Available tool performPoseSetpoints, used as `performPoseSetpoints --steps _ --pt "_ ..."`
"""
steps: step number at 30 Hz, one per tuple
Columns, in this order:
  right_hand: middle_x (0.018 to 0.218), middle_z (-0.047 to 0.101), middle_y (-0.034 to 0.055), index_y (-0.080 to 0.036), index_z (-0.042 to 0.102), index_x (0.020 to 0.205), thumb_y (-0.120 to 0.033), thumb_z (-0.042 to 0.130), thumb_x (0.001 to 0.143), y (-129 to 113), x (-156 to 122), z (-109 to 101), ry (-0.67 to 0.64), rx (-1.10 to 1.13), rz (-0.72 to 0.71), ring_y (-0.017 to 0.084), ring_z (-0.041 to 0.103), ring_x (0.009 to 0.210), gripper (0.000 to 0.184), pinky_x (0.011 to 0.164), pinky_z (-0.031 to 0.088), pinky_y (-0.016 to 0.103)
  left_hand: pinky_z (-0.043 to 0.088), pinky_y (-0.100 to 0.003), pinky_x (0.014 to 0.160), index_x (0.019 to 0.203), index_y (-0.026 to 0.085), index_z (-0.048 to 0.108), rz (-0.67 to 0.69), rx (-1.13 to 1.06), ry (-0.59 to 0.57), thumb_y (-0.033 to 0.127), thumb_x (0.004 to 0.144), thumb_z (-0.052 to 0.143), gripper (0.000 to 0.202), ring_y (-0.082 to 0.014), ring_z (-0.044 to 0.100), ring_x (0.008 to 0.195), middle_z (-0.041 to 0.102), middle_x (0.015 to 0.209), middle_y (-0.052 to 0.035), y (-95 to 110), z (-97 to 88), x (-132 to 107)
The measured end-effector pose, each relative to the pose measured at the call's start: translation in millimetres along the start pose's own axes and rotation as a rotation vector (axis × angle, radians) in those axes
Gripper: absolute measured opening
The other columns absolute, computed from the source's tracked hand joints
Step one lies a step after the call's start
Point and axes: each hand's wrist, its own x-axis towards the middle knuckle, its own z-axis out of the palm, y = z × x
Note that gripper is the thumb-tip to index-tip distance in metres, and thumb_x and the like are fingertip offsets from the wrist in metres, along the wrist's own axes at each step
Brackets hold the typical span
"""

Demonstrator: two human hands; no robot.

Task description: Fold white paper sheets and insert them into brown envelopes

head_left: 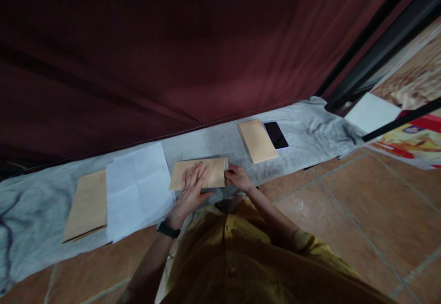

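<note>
A brown paper envelope point(215, 175) lies crosswise on the grey cloth in front of my body. My left hand point(193, 185) rests flat on its left half, fingers stretched out and a dark band on the wrist. At the envelope's right end, my right hand point(237, 177) pinches the edge, where a narrow pale strip shows; the fingertips are partly hidden. To the left lie sheets of white paper point(138, 189) with fold creases, partly on top of each other.
Further left are more brown envelopes point(87, 200). On the right, a small stack of envelopes point(257, 141) lies against a dark-screened phone point(275, 135). A grey cloth point(306, 122) covers the narrow surface. Behind it hangs a dark red curtain point(206, 65); tiled floor point(327, 216) is in front.
</note>
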Motion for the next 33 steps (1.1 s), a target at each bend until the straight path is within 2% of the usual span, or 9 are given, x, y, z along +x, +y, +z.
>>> performPoseSetpoints --steps 5,7,10,12,15,18,22,30,33 --pt "0.051 0.053 -0.0061 -0.024 0.053 0.069 -0.043 0.061 0.083 0.6 -3.0 6.2 0.088 0.219 0.056 0.011 0.048 0.043 0.025 0.041 0.038 0.022 0.032 -0.053 0.121 0.161 0.028 0.025 -0.186 -0.213 0.223 0.045 0.097 0.055 0.072 -0.0308 0.030 0.153 0.032 0.165 -0.0134 21.2 15.3 -23.5" --pt "0.053 0.054 -0.0052 -0.024 0.052 0.072 -0.049 0.062 0.081 0.0 -4.0 8.0 0.135 0.293 0.064 0.012 0.052 0.045 0.029 0.042 0.043 0.023 0.044 -0.050 0.113 0.158 0.026 0.034 -0.360 -0.460 0.267 0.051 0.096 0.056 0.070 -0.0303 0.048 0.141 0.048 0.154 -0.0146 29.7 21.2 -27.9" --pt "0.057 0.058 -0.0035 -0.024 0.051 0.076 -0.057 0.062 0.079 -0.5 -8.9 13.7 0.192 0.369 0.065 0.014 0.056 0.050 0.034 0.046 0.049 0.025 0.056 -0.047 0.098 0.153 0.021 0.042 -0.621 -1.022 0.250 0.059 0.089 0.064 0.078 -0.0273 0.070 0.109 0.070 0.122 -0.0134 45.0 25.5 -23.4" --pt "0.061 0.060 -0.0026 -0.025 0.051 0.080 -0.060 0.062 0.078 0.3 -15.6 20.6 0.227 0.413 0.057 0.015 0.059 0.054 0.037 0.049 0.052 0.027 0.058 -0.044 0.092 0.148 0.019 0.046 -0.725 -1.368 0.236 0.058 0.083 0.072 0.081 -0.0247 0.074 0.097 0.075 0.109 -0.0119 57.0 25.1 -13.3" --pt "0.070 0.065 -0.0005 -0.025 0.053 0.085 -0.064 0.064 0.075 4.4 -28.9 32.7 0.289 0.522 0.021 0.017 0.063 0.061 0.041 0.055 0.054 0.029 0.059 -0.037 0.085 0.133 0.019 0.059 -0.784 -1.596 0.259 0.049 0.075 0.082 0.069 -0.0207 0.074 0.089 0.076 0.105 -0.0094 73.9 23.4 5.3" --pt "0.074 0.067 0.0004 -0.024 0.055 0.084 -0.064 0.070 0.069 10.0 -39.7 39.8 0.327 0.604 -0.009 0.017 0.063 0.064 0.045 0.057 0.054 0.029 0.058 -0.029 0.073 0.115 0.018 0.067 -0.759 -1.606 0.291 0.041 0.069 0.087 0.055 -0.0170 0.071 0.081 0.075 0.101 -0.0062 84.3 25.1 18.5" --pt "0.070 0.064 -0.0013 -0.023 0.055 0.083 -0.064 0.070 0.067 14.4 -43.2 36.7 0.282 0.567 0.052 0.015 0.060 0.059 0.046 0.053 0.051 0.027 0.052 -0.024 0.061 0.111 0.017 0.068 -0.747 -1.582 0.282 0.034 0.065 0.086 0.052 -0.0135 0.067 0.070 0.075 0.091 -0.0029 83.1 29.5 22.8" --pt "0.070 0.068 0.0010 -0.023 0.058 0.082 -0.060 0.062 0.080 22.4 -46.7 12.7 0.009 0.365 0.207 0.016 0.060 0.052 0.037 0.049 0.050 0.027 0.041 -0.022 0.044 0.128 0.018 0.060 -0.770 -1.344 0.152 0.028 0.067 0.077 0.064 -0.0106 0.053 0.042 0.065 0.061 0.0059 45.9 27.0 21.6" --pt "0.074 0.068 0.0013 -0.024 0.061 0.090 -0.053 0.054 0.090 24.6 -58.6 -1.4 0.062 0.159 0.075 0.017 0.062 0.059 0.030 0.057 0.052 0.028 0.038 -0.022 0.043 0.130 0.018 0.060 -0.783 -1.279 0.131 0.025 0.067 0.074 0.065 -0.0105 0.051 0.040 0.061 0.057 0.0075 35.2 27.8 18.6"
